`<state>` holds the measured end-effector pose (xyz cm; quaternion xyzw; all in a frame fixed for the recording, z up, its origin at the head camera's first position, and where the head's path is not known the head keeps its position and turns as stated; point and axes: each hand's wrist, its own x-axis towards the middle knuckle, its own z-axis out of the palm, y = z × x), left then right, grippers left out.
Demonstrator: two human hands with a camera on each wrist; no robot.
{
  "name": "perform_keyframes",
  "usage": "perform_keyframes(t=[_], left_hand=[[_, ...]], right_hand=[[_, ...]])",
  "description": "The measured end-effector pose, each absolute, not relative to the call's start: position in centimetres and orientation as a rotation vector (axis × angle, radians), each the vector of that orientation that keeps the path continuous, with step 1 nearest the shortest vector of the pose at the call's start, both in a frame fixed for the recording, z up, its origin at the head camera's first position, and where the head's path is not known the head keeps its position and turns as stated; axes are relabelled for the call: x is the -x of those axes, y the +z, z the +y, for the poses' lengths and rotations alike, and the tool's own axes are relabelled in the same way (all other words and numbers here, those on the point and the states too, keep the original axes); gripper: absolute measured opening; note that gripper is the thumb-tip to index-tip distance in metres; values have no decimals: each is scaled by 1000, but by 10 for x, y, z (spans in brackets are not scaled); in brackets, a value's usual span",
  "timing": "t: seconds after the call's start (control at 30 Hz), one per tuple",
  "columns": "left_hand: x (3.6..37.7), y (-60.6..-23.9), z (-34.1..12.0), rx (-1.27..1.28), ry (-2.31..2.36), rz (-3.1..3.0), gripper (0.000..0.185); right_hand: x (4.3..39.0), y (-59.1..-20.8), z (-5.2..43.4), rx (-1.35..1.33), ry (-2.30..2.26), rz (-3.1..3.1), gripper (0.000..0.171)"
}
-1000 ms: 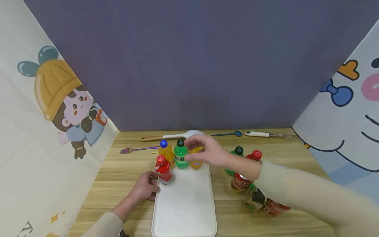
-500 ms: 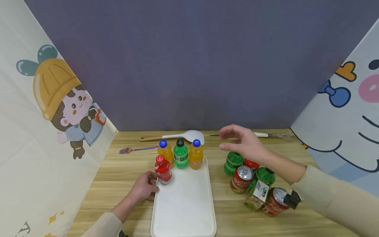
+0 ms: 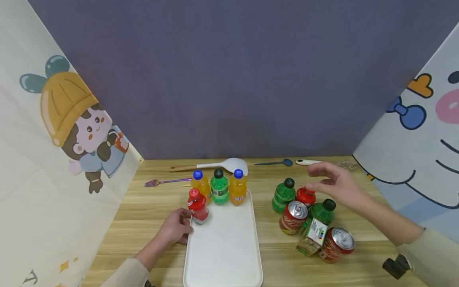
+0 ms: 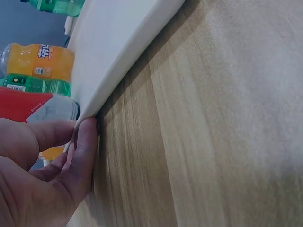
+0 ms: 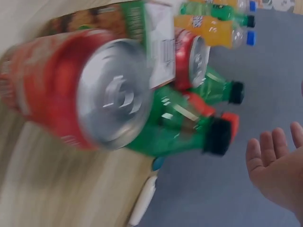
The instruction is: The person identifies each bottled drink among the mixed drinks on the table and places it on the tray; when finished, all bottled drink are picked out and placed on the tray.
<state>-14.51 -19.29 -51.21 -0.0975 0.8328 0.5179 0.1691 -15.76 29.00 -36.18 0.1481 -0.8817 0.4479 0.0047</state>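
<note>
My left hand pinches the left rim of a white tray; the left wrist view shows thumb and fingers on either side of its edge. At the tray's far end stand a red bottle, two orange soda bottles with blue caps, and a green bottle between them. My right hand hovers with loosely bent fingers and holds nothing. Just below its thumb is a red-capped bottle, partly hidden among the drinks on the right. In the right wrist view that hand is apart from the bottles.
Around the red-capped bottle stand green bottles, red cans and a small carton. Along the back lie a white spatula, a dark spoon, a whisk and a purple fork. A grey wall rises behind.
My right hand has moved right, from beside the orange bottle at the tray's far right corner to above the drinks on the right. My left hand has stayed at the tray's rim.
</note>
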Motion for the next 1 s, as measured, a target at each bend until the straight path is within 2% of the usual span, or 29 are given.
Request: perform_keyframes(t=[0.47, 1.0], left_hand=[[147, -513, -193, 290, 1469, 2362, 50], [147, -515, -194, 285, 1470, 2368, 50]], right_hand=[[131, -401, 336, -273, 1376, -2932, 55], [117, -430, 348, -259, 1573, -2907, 56]])
